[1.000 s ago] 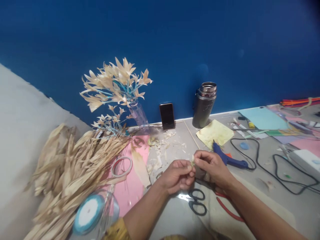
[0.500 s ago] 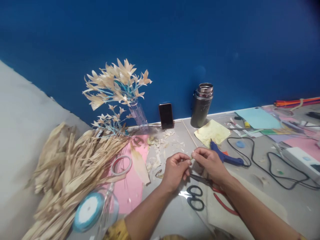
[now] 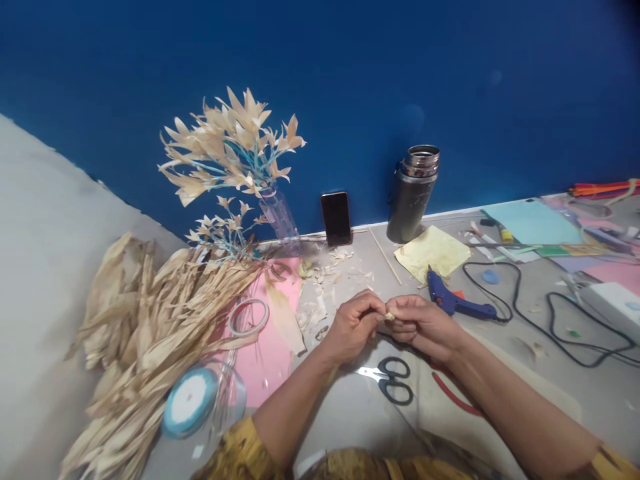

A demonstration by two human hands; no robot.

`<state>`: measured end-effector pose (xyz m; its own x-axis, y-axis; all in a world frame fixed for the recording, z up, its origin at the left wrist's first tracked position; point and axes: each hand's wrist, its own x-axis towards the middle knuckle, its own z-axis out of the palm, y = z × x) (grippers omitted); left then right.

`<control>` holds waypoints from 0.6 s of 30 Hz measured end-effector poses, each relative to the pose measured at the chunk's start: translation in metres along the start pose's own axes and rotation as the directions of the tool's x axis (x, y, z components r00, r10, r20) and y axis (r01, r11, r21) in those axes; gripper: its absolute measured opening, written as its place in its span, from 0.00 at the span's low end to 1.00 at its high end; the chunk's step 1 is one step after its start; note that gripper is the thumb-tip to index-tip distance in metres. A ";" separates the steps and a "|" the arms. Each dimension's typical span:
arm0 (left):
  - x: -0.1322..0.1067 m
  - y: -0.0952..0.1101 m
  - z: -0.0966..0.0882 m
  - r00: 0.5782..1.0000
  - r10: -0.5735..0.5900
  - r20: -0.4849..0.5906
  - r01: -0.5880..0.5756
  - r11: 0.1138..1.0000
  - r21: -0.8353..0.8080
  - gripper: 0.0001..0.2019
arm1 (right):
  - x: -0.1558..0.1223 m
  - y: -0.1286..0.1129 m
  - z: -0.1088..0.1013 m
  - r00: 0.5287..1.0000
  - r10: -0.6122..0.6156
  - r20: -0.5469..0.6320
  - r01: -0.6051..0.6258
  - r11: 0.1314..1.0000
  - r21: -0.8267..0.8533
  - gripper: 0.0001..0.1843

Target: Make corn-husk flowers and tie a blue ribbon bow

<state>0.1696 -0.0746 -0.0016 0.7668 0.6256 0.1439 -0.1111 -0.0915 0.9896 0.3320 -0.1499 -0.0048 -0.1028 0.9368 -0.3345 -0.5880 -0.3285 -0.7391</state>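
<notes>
My left hand (image 3: 354, 325) and my right hand (image 3: 424, 324) meet over the grey table, fingertips pinched together on a small pale husk piece (image 3: 389, 316). Just below them lie black-handled scissors (image 3: 393, 381) and a red-handled tool (image 3: 453, 395). A blue glue gun (image 3: 453, 300) rests right of my right hand, its black cord (image 3: 530, 320) trailing off to the right.
A pile of dried husks (image 3: 150, 327) fills the left. A vase of husk flowers (image 3: 235, 167), a phone (image 3: 336, 218) and a steel flask (image 3: 414, 193) stand by the blue wall. Tape ring (image 3: 248, 317), ribbon spool (image 3: 190, 401), pink sheet (image 3: 265, 347), yellow paper (image 3: 433, 252), coloured papers (image 3: 535, 230).
My hands stayed together on the small piece, dropping slightly and turning it between the fingertips. The view shifted a little; nothing else on the table moved.
</notes>
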 end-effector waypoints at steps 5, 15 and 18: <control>0.002 -0.004 -0.004 0.999 -0.031 0.017 0.032 0.996 -0.078 0.11 | -0.001 0.000 0.001 1.000 -0.019 0.021 0.018 0.999 0.049 0.23; 0.003 -0.007 -0.005 0.994 -0.105 0.035 0.109 0.983 -0.150 0.17 | -0.002 0.004 0.003 0.998 -0.031 0.055 0.025 0.994 0.104 0.23; 0.004 -0.010 -0.005 0.984 -0.177 -0.003 0.171 0.952 -0.254 0.17 | 0.000 0.001 0.002 0.995 -0.095 -0.012 0.096 0.987 0.128 0.24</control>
<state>0.1704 -0.0675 -0.0105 0.7723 0.6344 -0.0337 -0.1353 0.2161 0.9670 0.3297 -0.1501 -0.0047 -0.0370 0.9622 -0.2697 -0.6933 -0.2191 -0.6865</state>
